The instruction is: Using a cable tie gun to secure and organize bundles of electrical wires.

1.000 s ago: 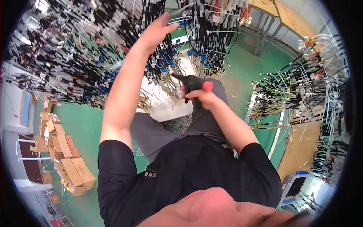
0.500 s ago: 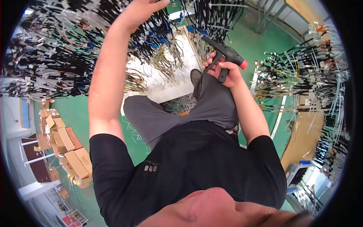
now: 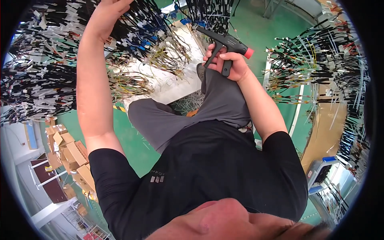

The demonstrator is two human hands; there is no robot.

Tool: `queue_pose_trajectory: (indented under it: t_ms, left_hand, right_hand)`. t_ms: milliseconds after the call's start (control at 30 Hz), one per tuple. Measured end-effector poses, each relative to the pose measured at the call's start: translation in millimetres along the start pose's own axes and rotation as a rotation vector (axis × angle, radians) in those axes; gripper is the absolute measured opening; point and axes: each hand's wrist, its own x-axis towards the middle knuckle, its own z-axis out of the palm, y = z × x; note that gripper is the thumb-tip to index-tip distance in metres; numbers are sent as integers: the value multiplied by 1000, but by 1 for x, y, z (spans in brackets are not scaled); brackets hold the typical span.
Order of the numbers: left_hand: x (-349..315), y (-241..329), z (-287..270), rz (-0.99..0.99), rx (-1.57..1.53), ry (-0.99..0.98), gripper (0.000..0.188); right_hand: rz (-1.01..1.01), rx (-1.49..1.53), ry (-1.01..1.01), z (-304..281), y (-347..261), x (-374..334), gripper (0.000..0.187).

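Observation:
In my right hand is a black cable tie gun with a red end knob, held over my right thigh. My fingers wrap its grip and trigger, and its narrow nose points up and left. My left hand reaches out at the upper left, over dense bundles of black cables with white connectors. Its visible fingers are stretched out, with nothing seen in them; the top edge cuts off part of the hand. Between the two hands hang cables with blue connectors and yellowish wire ends.
A white board lies below the cables, ahead of my knees. More cable bundles hang at the right, above a tan panel. Cardboard boxes are piled at the left. Clipped tie ends litter the floor between my legs.
My left hand has moved left and slightly up in the view, its fingers still stretched out. The cable tie gun in my right hand has shifted a little left and up.

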Motion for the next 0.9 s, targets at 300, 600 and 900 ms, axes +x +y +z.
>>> queue_pose_trajectory:
  t_ms: [300, 600, 900]
  left_hand:
    - [31, -39, -21, 154, 69, -41, 53]
    - [5, -23, -8, 104, 163, 52, 51]
    - [4, -22, 11, 124, 6, -9, 53]
  right_hand:
    - [4, -90, 70, 1, 1, 9, 49]
    - [-215, -553, 128, 26, 23, 40, 50]
    - [-560, -1309, 390, 14, 7, 169, 39]
